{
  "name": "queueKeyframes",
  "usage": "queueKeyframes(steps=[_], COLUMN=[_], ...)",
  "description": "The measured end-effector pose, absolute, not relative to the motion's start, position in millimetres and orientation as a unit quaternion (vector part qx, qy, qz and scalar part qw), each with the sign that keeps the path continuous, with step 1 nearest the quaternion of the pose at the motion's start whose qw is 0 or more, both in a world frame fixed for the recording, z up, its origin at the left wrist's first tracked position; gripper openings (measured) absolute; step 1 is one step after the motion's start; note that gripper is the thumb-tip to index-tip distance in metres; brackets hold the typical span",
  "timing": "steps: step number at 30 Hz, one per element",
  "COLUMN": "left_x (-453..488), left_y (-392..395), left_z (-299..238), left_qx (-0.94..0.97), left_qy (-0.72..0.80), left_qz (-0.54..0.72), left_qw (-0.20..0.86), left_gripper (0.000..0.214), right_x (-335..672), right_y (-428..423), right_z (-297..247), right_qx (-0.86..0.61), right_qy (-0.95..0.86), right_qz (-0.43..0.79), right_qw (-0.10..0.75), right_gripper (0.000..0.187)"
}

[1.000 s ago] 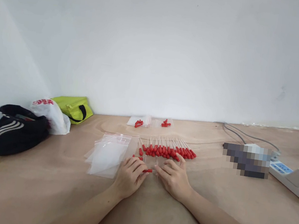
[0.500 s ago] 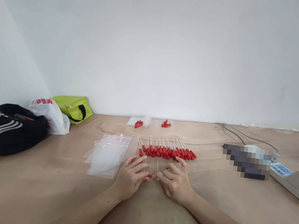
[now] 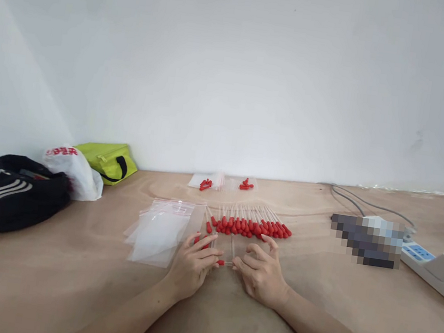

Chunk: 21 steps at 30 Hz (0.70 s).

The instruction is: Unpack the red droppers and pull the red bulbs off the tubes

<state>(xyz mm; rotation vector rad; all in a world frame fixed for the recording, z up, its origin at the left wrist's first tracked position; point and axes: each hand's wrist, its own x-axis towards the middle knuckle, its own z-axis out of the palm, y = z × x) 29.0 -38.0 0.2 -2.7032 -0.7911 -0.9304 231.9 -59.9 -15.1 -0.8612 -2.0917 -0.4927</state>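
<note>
Pinching a red bulb (image 3: 221,263) in the left hand (image 3: 191,266) and a thin clear tube (image 3: 228,263) in the right hand (image 3: 264,277), lined up end to end low over the table (image 3: 44,285). Clamping the bulb with the left fingertips, gripping the tube with the right ones, leaving the other fingers curled and a bit spread. Can't make out the depth of the fit at this size.

For doing this bit well: keep bulb and tube dead in line. Avoid any tilt, probably the quickest way to crack something so skinny. Hold the tube right near the bulb's mouth, not way out along the stem, for less bending. Go with a light twist over brute force. Don't squash the bulb too hard either, at the risk of pinching its mouth narrow. Rest both hands on the table for steadiness.

Also, watch the spare tube (image 3: 232,245) lying by the right fingertips, likely easy to roll with a stray knuckle. Mind the row of droppers (image 3: 243,225) just beyond, and the bags (image 3: 158,235) off to the left.
</note>
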Motion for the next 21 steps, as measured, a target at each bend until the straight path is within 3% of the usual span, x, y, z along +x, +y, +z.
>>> queueKeyframes(steps=[9,16,21], left_x=[21,2,-3], left_y=[-35,-17,-1], left_z=[-10,1,-4], left_qx=[-0.878,-0.757,-0.710], left_qy=[-0.300,-0.486,-0.557], left_qz=[-0.365,-0.437,-0.425], left_qw=[0.075,0.029,-0.069], left_gripper=[0.025,0.028,0.025], right_x=[235,230,214], right_y=[-62,-63,-58], right_z=[-15,-16,-12], right_qx=[-0.353,-0.403,-0.448], right_qy=[-0.817,-0.800,-0.776], right_qz=[-0.173,-0.146,-0.087], right_qw=[0.422,0.421,0.435], right_gripper=[0.012,0.016,0.017])
